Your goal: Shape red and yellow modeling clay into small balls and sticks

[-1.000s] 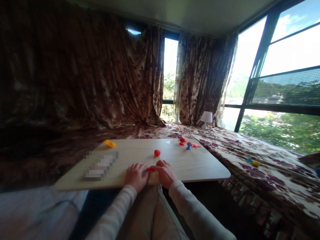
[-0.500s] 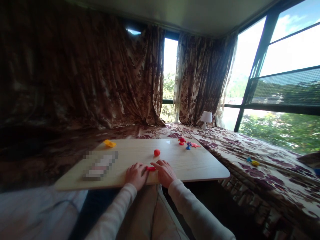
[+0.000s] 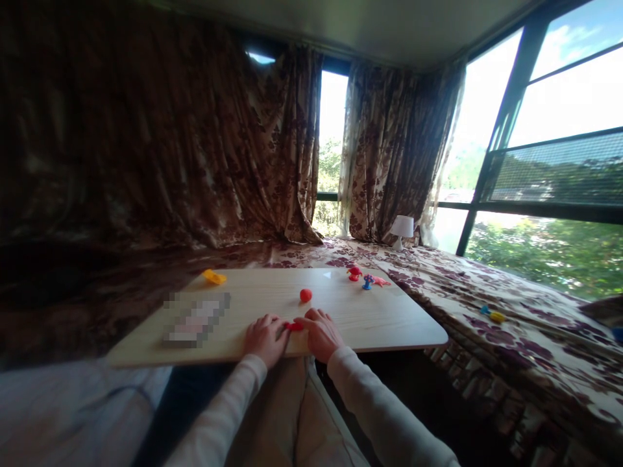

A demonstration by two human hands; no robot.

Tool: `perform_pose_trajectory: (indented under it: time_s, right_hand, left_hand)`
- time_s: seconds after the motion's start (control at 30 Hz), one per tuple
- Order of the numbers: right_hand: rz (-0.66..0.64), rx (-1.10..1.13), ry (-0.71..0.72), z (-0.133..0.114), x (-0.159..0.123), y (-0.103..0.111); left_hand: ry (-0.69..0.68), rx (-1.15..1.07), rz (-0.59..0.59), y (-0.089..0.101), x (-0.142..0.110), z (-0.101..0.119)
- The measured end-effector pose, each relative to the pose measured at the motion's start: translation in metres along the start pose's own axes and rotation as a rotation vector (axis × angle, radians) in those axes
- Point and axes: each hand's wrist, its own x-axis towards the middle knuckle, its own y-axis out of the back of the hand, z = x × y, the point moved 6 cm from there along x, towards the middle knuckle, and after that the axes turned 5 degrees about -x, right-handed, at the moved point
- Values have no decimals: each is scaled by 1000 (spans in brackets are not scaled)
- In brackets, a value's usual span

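A small red piece of what looks like modelling clay [image 3: 294,326] lies near the table's front edge, between my hands. My left hand [image 3: 264,338] grips its left end, with thumb and fingers closed on it. The fingers of my right hand [image 3: 321,332] press on the right end, bent around it. Just beyond the hands, a round red ball [image 3: 305,296] rests on the light wooden table [image 3: 263,292]. My fingers partly cover the red piece, so its full shape is hidden.
Toward the back right stand a red toy figure [image 3: 354,274], a blue one [image 3: 368,281] and a flat pinkish-red one [image 3: 381,281]. A yellow item [image 3: 214,277] lies back left, above a blurred-out flat object [image 3: 195,322]. Small blue and yellow pieces [image 3: 496,316] lie on the flowered cover.
Almost nothing differs. Both hands stay on the red piece, with only a very slight shift of the fingers and the view.
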Motion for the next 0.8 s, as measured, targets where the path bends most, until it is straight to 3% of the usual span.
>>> perform_pose_trajectory:
  time_s: [0.8]
  right_hand:
    - [9, 51, 105, -5, -1, 0]
  left_hand:
    - [-19, 23, -1, -2, 0, -2]
